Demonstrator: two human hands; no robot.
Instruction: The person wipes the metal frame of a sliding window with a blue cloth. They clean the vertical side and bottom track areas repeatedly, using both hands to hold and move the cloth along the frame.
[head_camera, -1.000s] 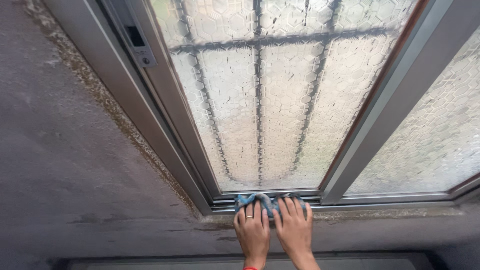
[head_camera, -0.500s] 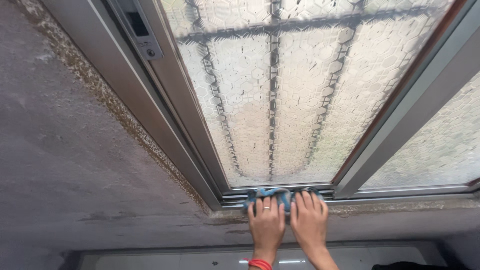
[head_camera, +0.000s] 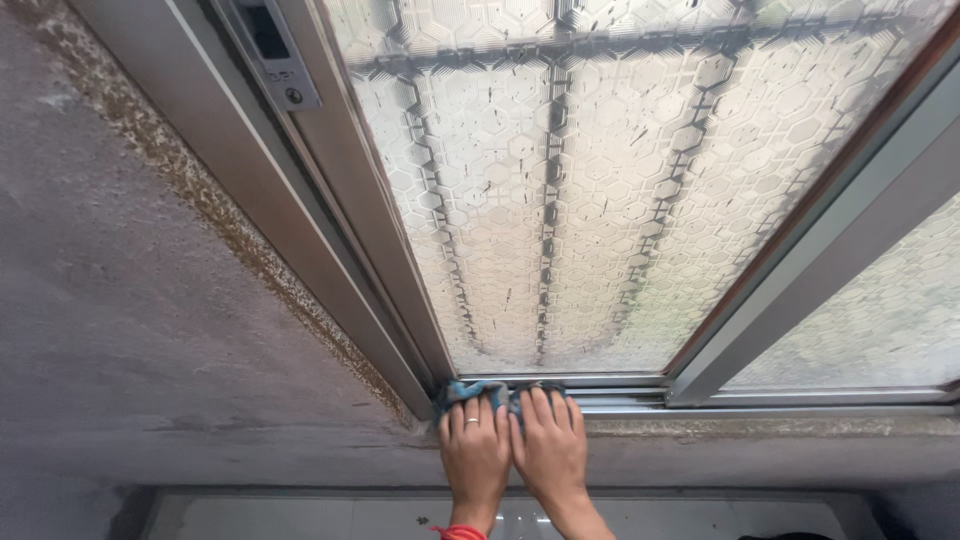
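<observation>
Where fingers lie flat, both hands (head_camera: 515, 455) press cloth (head_camera: 470, 392)

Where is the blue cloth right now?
In the head view, the blue cloth lies low centre on the window track, under both hands' fingertips.

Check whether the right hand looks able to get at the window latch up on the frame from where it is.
Probably not without lifting away: the right hand presses the blue cloth on the bottom track, while the latch sits far up the frame, though nothing blocks the way.
</observation>
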